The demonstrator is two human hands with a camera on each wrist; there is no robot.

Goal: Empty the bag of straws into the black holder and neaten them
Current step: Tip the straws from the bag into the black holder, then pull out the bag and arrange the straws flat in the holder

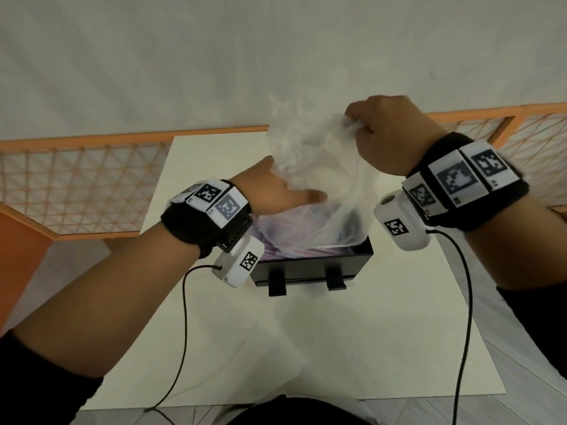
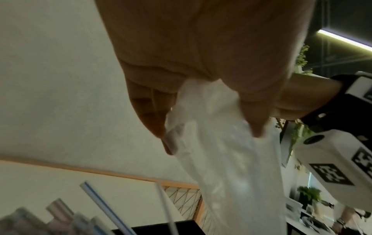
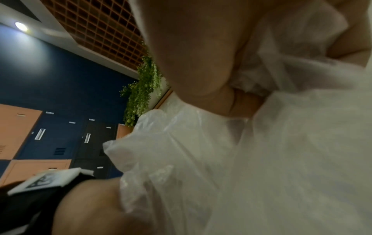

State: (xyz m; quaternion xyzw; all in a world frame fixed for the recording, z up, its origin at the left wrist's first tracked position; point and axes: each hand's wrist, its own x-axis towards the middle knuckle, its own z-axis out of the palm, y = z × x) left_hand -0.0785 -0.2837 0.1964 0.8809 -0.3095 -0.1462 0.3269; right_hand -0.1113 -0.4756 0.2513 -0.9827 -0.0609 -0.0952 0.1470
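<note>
Thin bag (image 1: 319, 167) held upside down over the black holder (image 1: 310, 265), both hands gripping it.

Left hand (image 1: 276, 191) and right hand (image 1: 386, 136) pinch bunched film; straws (image 1: 276, 240) lie in the holder. Light, limp, slippery plastic: probably best gripped at gathered folds.

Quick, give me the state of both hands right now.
Left hand: grips the bag.
Right hand: pinches the bag's top.

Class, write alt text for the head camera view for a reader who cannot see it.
Two hands hold a clear plastic bag upside down over a black holder on a white table; straws lie in the holder. The right hand pinches the bag's top; the left hand grips its side.
</note>
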